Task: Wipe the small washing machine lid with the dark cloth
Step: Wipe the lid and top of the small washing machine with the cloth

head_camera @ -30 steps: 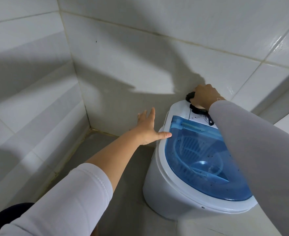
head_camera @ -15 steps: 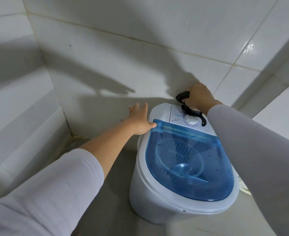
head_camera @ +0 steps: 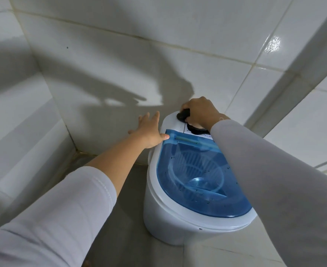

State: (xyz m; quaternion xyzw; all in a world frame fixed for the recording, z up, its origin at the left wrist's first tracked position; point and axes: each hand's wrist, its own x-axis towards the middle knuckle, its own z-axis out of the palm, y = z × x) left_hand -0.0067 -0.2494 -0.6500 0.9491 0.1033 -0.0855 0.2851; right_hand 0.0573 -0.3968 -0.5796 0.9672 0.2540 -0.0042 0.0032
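The small washing machine (head_camera: 178, 224) stands on the grey floor (head_camera: 124, 218) in the corner of white tiled walls (head_camera: 120, 64), at about 4 o'clock from the middle of the view. Its lid (head_camera: 203, 182) is blue and see-through, with small dark specks on it, and a ribbed tub shows under it. Behind the lid, at 12 o'clock from it, is the white control panel (head_camera: 171, 122).

The right hand (head_camera: 201, 110) lies on this panel with its fingers curled around the dark cloth (head_camera: 183, 115), and it presses the bunched cloth against the white surface. A loose part of the cloth hangs out under the wrist and lies on the panel just at the far edge of the lid. The right sleeve (head_camera: 274, 180) crosses above the right side of the lid and hides it.

The left hand (head_camera: 149, 132) is at 9 o'clock from the panel, fingers straight and spread, holding nothing. The palm lies against the machine's left rim and the thumb tip touches the far left corner of the lid. The left sleeve (head_camera: 52, 218) is white.
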